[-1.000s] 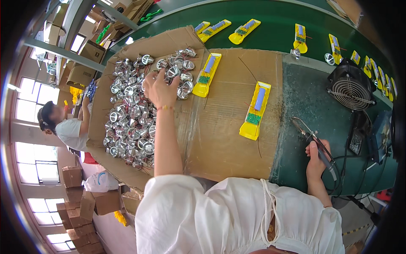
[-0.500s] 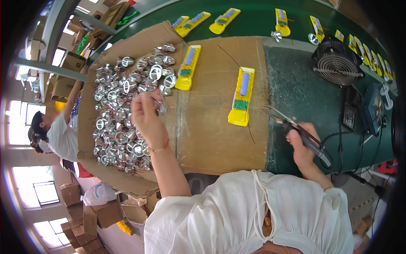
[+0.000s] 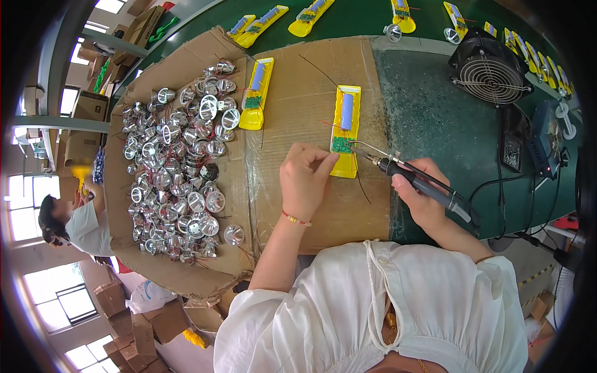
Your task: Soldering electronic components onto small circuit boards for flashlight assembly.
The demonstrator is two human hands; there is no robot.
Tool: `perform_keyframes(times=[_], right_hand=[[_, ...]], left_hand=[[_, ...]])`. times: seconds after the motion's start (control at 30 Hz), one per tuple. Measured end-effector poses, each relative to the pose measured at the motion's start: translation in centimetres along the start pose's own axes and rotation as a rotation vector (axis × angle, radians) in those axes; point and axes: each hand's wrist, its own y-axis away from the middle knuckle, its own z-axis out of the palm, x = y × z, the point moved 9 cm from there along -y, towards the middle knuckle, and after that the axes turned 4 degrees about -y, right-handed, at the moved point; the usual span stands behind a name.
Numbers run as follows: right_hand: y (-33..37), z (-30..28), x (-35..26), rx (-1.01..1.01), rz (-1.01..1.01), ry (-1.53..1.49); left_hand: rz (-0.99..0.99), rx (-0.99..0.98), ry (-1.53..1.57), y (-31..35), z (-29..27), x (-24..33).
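Yellow housing (image 3: 346, 132) lies open on cardboard (image 3: 298, 87) atop the counter (image 3: 435, 124), blue cell and green board inside. Left hand (image 3: 305, 180) pinches at its lower edge, beside the board. Right hand (image 3: 423, 193) is clamped on the soldering iron (image 3: 416, 180), tip at the board. Reflectors (image 3: 180, 161) lie piled well left.

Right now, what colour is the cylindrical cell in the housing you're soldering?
Pale blue-lilac: the cell sits in the yellow housing, clearest in the head view.
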Motion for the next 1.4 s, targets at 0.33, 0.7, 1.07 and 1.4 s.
perform_keyframes(times=[0.33,0.7,1.07,1.4], right_hand=[[-0.5,0.9,1.8,0.013,0.034,-0.076],[0.0,0.5,2.3,-0.011,0.091,-0.106],[0.8,-0.6,2.3,0.071,0.159,-0.235],[1.4,-0.6,2.6,0.029,0.172,-0.221]], left_hand=[[-0.043,-0.033,-0.059,-0.4,0.7,-0.4],[-0.158,-0.129,-0.005,-0.7,1.1,-1.5],[-0.198,-0.049,0.123,-0.2,-0.1,-2.1],[0.343,-0.124,-0.067,2.9,-0.5,1.2]])
